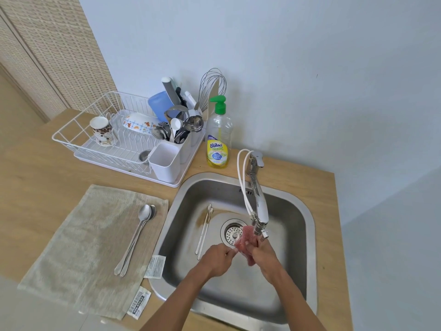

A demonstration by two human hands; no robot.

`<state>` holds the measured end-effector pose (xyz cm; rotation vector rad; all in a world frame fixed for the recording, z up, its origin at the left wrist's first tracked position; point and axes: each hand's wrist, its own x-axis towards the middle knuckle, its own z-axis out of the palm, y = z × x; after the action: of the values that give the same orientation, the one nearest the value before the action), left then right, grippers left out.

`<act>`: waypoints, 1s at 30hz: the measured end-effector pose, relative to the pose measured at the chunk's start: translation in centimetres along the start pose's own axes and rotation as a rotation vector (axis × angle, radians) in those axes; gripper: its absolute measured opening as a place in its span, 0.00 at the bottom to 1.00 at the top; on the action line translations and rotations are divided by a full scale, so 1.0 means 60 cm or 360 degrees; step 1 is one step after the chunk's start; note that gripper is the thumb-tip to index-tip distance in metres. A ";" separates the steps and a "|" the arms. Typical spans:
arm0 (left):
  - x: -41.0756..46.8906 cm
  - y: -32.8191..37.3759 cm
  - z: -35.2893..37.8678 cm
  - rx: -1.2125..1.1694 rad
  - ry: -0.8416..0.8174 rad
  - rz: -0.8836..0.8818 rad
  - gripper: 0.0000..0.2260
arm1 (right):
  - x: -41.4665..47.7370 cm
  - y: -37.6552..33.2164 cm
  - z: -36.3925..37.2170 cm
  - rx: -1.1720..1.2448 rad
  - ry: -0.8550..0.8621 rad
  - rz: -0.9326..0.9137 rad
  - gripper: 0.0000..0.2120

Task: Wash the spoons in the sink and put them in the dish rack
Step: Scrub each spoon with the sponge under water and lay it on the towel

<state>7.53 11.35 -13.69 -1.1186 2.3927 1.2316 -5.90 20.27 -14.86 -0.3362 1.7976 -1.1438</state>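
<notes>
Both my hands are over the steel sink (307,225), under the tap (260,211). My right hand (265,254) grips a pink mesh scrubber (245,237). My left hand (217,259) pinches something thin at the scrubber's edge; the scrubber hides what it is. Two long spoons (204,229) lie in the sink's left half. Two more long spoons (137,237) rest on the grey towel (78,247) to the left. The white wire dish rack (100,144) stands at the back left, with a cutlery holder (181,137) full of utensils.
A dish soap bottle (218,137) with a green pump stands behind the sink. In the rack are a patterned mug (101,131), a printed plate, a blue lid, and an empty white cup (164,162). A whisk leans on the wall. The wooden counter ends just right of the sink.
</notes>
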 end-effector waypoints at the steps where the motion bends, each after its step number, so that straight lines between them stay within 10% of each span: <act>1: 0.001 -0.001 -0.002 0.0017 0.0011 0.0006 0.24 | 0.003 -0.003 -0.001 -0.0114 0.0008 -0.0024 0.12; 10: 0.000 -0.020 -0.040 0.0050 -0.0095 0.0027 0.20 | 0.023 -0.011 -0.024 -0.0593 0.0096 -0.0133 0.11; 18: -0.022 -0.013 -0.020 -0.0068 0.0025 0.0044 0.19 | 0.001 -0.010 0.015 0.0326 0.0105 0.0064 0.12; 30: -0.036 0.001 0.012 -0.0144 0.0135 0.0034 0.19 | 0.005 -0.012 0.035 0.0406 0.0438 0.0119 0.12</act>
<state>8.87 13.03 -13.02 -1.1972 2.4383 1.3374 -4.51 18.54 -14.69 0.0415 1.8519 -1.4002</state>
